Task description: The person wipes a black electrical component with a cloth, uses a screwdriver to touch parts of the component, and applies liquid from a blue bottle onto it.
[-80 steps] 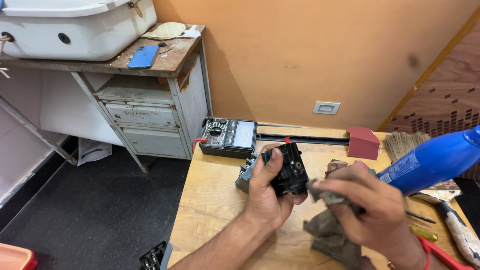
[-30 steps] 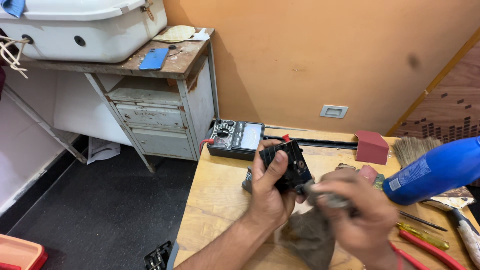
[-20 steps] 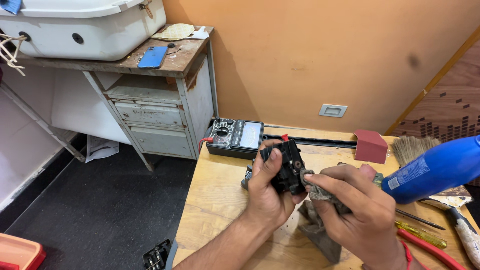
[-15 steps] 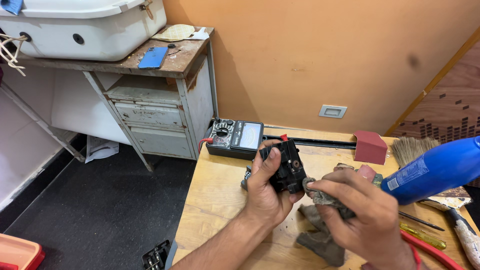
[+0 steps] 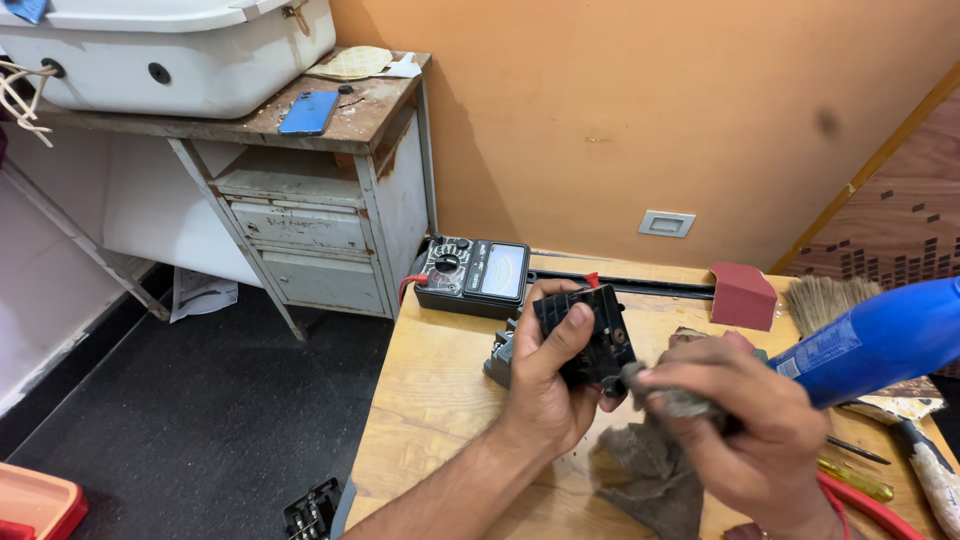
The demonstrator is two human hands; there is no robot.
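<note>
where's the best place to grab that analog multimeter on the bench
Grip the analog multimeter across its two short ends, coming from above. It lies flat, face up, so the dial and meter window stay untouched. Its red lead trails off the left end, so keep clear of that.

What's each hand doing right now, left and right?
Left hand: closed around the black plastic part, held above the wooden table.
Right hand: closed on the grey rag, pressing it against the part.

A black part (image 5: 585, 335), a grey-brown rag (image 5: 655, 470), a blue bottle (image 5: 880, 340), a seemingly red block (image 5: 742, 295).
</note>
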